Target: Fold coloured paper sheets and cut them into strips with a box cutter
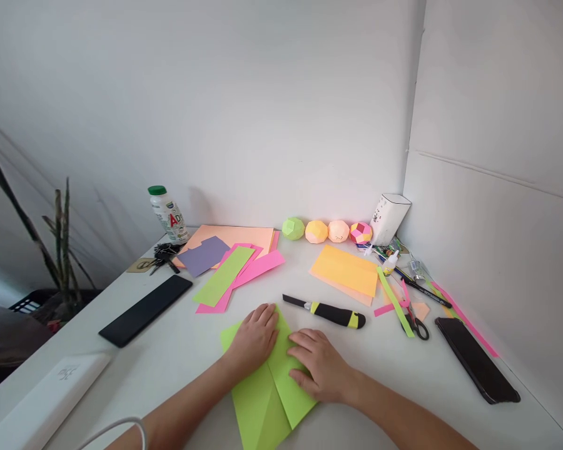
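A lime green paper sheet (263, 400) lies partly folded on the white table (182, 356), close to me. My left hand (254, 337) presses flat on its upper left part, fingers stretched out. My right hand (319, 365) rests on the folded right flap, fingers laid flat along the crease. Neither hand grips anything.
A black-and-yellow utility knife (328, 311) lies just beyond the hands. Pink, green, purple and orange sheets (229, 262), an orange pad (347, 270), several paper balls (328, 230), scissors (416, 324), a phone (476, 369), a black case (145, 310), a bottle (167, 214), keys (163, 255).
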`<state>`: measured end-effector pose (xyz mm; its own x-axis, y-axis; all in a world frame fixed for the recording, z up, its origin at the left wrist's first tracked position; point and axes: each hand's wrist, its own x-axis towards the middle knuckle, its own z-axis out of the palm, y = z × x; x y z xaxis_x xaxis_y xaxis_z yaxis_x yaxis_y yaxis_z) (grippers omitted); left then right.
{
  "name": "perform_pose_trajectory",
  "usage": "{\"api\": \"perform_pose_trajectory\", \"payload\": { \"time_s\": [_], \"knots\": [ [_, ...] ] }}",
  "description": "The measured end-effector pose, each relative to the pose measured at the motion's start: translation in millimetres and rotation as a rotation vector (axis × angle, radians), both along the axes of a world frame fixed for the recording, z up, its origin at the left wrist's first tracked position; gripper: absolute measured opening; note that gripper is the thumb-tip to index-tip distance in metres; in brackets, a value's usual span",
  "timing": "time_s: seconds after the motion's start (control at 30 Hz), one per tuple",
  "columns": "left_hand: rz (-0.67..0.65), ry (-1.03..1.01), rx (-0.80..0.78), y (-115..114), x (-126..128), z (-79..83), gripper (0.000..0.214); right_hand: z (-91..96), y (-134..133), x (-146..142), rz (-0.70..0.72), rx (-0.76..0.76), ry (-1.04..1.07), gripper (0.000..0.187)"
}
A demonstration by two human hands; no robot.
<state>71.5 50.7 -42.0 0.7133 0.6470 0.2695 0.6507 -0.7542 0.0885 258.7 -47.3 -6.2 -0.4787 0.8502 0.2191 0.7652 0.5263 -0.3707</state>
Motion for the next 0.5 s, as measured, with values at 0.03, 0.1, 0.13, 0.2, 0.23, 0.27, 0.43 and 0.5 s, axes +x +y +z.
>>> {"api": "perform_pose_trajectory", "payload": {
  "time_s": [0.03,0.1,0.13,0.2,0.23,0.27,0.43,0.5],
  "knots": [
    [-0.007,0.009,0.004,1,0,0.5,0.035,-2.1,8,-3,-0.021,0.026,-0.015,0.027],
    [-0.021,0.007,0.008,2,-2,3.9,0.034,-6.9,26,-9,-0.052,0.06,-0.04,0.02],
    [-0.03,-0.001,0.005,2,-2,6.3,0.033,-9.2,36,-12,-0.061,0.072,-0.05,0.017],
    [-0.055,-0.03,-0.008,4,-3,11.4,0.032,-13.0,53,-19,-0.064,0.092,-0.073,0.015],
    [-0.068,-0.047,-0.017,5,-3,13.6,0.033,-14.4,60,-22,-0.061,0.101,-0.087,0.016],
    [-0.079,-0.062,-0.027,5,-4,15.5,0.033,-15.3,66,-25,-0.055,0.107,-0.101,0.018],
    [-0.09,-0.114,-0.052,10,-4,17.6,0.035,-15.1,77,-30,-0.049,0.104,-0.168,0.024],
    [-0.08,-0.12,-0.05,11,-5,16.7,0.035,-14.1,78,-30,-0.051,0.092,-0.194,0.025]
  ]
}}
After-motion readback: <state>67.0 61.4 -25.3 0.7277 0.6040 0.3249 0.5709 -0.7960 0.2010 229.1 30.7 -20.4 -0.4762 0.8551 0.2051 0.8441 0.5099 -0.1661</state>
